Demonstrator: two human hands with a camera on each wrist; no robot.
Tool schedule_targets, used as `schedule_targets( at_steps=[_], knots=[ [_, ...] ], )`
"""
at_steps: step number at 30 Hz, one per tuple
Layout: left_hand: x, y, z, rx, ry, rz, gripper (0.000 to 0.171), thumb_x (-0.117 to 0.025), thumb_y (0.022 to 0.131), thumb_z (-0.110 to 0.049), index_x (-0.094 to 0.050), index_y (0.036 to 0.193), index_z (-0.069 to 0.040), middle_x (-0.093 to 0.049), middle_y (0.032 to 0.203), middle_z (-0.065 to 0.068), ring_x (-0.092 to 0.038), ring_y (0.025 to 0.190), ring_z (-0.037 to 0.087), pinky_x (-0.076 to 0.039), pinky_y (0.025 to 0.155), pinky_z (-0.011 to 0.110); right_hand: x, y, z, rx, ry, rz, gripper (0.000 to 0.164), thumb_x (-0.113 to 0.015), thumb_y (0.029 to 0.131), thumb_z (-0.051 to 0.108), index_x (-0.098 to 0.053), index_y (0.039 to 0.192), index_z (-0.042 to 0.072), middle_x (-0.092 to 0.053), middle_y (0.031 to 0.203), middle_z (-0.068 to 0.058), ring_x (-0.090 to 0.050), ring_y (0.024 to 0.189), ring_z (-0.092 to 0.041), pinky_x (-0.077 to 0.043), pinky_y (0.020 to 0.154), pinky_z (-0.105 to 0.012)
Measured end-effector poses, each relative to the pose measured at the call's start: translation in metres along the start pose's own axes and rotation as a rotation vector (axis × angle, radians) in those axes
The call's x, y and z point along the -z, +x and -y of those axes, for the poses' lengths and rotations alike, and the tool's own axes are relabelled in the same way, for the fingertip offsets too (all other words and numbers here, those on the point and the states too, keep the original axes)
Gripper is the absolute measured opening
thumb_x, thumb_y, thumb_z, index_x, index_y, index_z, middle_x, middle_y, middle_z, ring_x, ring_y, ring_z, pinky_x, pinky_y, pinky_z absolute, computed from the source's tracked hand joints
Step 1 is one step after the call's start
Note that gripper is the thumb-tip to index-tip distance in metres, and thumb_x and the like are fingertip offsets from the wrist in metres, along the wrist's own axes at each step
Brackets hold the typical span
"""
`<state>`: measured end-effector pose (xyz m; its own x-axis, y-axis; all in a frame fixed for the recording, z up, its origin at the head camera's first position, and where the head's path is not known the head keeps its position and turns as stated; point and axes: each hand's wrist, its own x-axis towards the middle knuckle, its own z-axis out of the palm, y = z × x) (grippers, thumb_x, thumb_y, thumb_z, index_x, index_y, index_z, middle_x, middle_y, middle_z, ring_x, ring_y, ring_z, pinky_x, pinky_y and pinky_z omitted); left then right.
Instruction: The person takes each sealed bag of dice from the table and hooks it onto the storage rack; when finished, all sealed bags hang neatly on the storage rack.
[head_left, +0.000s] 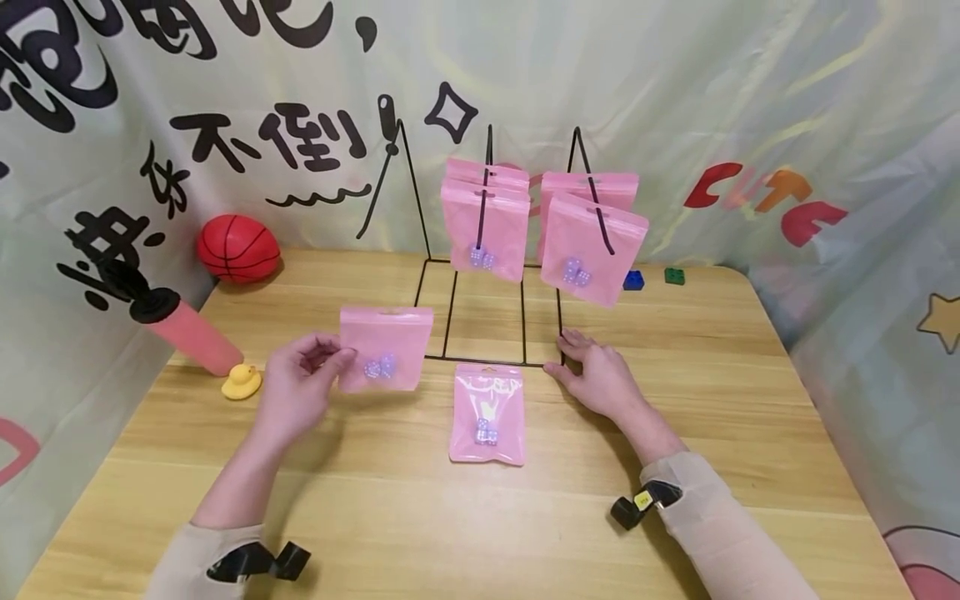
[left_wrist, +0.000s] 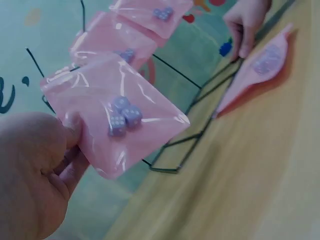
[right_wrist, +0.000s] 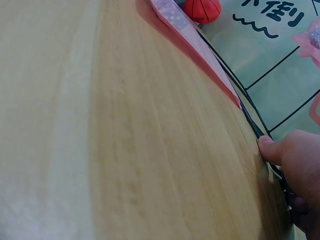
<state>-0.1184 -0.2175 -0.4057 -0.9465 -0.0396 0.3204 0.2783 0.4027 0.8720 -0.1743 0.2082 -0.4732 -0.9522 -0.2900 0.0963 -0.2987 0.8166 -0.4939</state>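
Between thumb and fingers, my left hand [head_left: 300, 383] pinches the left edge of a pink zip bag [head_left: 393, 333], lifted off the table. Three pale purple dice [left_wrist: 125, 117] show through it in the left wrist view. My right hand [head_left: 603, 383] holds the front right corner of a black wire rack [head_left: 487, 362], thumb on the front wire. Pink bags with dice hang on the rack's middle hook [head_left: 483, 221] and right hook [head_left: 596, 204], at least two on each. The left hook [head_left: 408, 171] is bare. Another pink dice bag [head_left: 487, 408] lies in front of the rack.
On the left are a red basketball [head_left: 238, 248], a pink cylinder with a black top [head_left: 191, 333] and a yellow rubber duck [head_left: 242, 382]. Blue [head_left: 633, 281] and green [head_left: 674, 276] blocks lie behind the rack's right side. A printed curtain [head_left: 675, 100] surrounds the wooden table [head_left: 480, 533].
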Motion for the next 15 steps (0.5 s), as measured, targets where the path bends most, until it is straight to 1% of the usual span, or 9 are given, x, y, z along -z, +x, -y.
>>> schedule_targets(
  at_steps=[4, 8, 11, 15],
  knots=[
    [0.005, 0.010, -0.015, -0.019, -0.107, -0.082, 0.005, -0.073, 0.096, 0.007, -0.070, 0.097, 0.010, -0.075, 0.086, 0.006, -0.068, 0.075, 0.009, -0.056, 0.063, 0.019, -0.001, 0.000, 0.000, 0.001, 0.004, -0.002, 0.060, -0.074, 0.102, 0.038, -0.062, 0.142, -0.005, -0.052, 0.154, -0.022, -0.044, 0.147, -0.038, -0.038, 0.119, -0.055],
    [0.009, 0.023, -0.028, -0.044, -0.175, -0.154, 0.004, -0.073, 0.095, 0.010, -0.070, 0.097, 0.011, -0.074, 0.083, 0.000, -0.069, 0.073, 0.010, -0.056, 0.064, 0.017, -0.001, 0.000, 0.000, 0.006, 0.003, -0.009, 0.060, -0.074, 0.102, 0.037, -0.062, 0.141, -0.006, -0.052, 0.154, -0.022, -0.045, 0.147, -0.038, -0.038, 0.119, -0.055],
    [0.011, 0.032, -0.036, -0.056, -0.189, -0.183, 0.006, -0.074, 0.095, 0.008, -0.070, 0.098, 0.011, -0.074, 0.083, 0.000, -0.069, 0.073, 0.011, -0.056, 0.065, 0.018, -0.001, -0.001, 0.000, 0.003, 0.003, -0.009, 0.060, -0.075, 0.101, 0.037, -0.062, 0.141, -0.006, -0.052, 0.154, -0.022, -0.045, 0.147, -0.038, -0.038, 0.119, -0.055],
    [0.013, 0.042, -0.042, -0.037, -0.216, -0.200, 0.006, -0.076, 0.095, 0.005, -0.072, 0.099, 0.009, -0.074, 0.084, 0.001, -0.069, 0.074, 0.012, -0.057, 0.066, 0.018, -0.001, 0.000, 0.000, 0.002, 0.004, -0.004, 0.060, -0.074, 0.101, 0.036, -0.062, 0.142, -0.005, -0.052, 0.154, -0.021, -0.045, 0.147, -0.038, -0.037, 0.119, -0.055]
  ],
)
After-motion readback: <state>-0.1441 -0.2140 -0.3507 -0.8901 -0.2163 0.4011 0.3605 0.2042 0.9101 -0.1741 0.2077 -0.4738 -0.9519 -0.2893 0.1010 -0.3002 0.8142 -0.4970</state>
